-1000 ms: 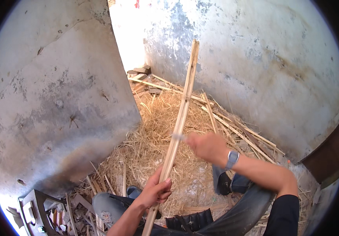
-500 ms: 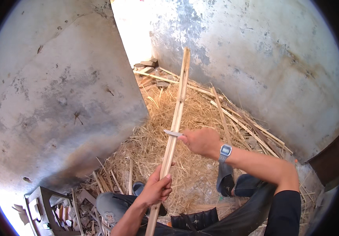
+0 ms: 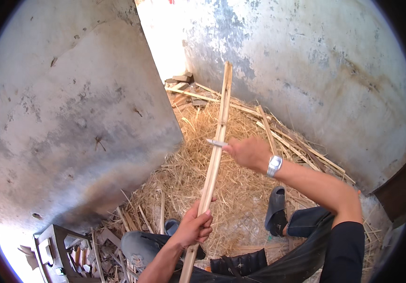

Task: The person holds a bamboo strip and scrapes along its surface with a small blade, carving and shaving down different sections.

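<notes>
Silvery blade [image 3: 217, 143] juts past the wooden strip [image 3: 211, 174] into open room.

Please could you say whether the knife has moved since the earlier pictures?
Yes, upward in view: the knife is now roughly level with the lower corner of the left wall; earlier it sat below.
</notes>
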A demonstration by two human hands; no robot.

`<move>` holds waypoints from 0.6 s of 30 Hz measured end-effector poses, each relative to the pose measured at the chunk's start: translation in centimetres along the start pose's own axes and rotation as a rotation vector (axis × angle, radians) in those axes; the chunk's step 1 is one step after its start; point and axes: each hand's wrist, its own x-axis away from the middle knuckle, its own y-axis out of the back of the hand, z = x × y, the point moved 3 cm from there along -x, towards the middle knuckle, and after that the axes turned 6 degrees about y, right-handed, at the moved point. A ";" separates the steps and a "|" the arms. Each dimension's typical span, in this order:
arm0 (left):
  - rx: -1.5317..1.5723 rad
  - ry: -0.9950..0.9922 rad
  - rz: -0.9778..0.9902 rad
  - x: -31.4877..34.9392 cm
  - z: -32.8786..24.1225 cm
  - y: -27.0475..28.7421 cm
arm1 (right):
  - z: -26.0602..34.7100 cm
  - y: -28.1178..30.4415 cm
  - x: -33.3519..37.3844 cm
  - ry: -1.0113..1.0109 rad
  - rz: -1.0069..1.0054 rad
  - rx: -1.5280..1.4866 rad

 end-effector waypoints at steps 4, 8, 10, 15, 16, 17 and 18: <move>-0.029 -0.055 -0.048 0.2 0.6 0.9 | 3.1 1.6 0.9 0.113 0.164 -0.105; -0.070 -0.017 -0.008 0.0 1.0 0.1 | -1.4 1.4 -0.1 0.000 -0.051 -0.015; -0.029 -0.010 0.010 -0.2 0.7 0.4 | 0.8 0.2 1.0 0.106 -0.021 -0.042; -0.082 -0.022 -0.023 0.2 0.7 0.1 | -0.8 1.0 0.9 0.062 -0.009 0.102; -0.052 -0.013 0.000 0.1 0.4 0.1 | -2.3 1.5 -0.1 0.008 -0.026 0.129; -0.056 -0.014 0.001 0.0 0.3 0.2 | -2.1 1.1 0.5 0.026 -0.021 0.109; -0.051 0.001 0.001 0.0 0.5 0.4 | -1.6 0.6 1.3 0.043 -0.014 0.090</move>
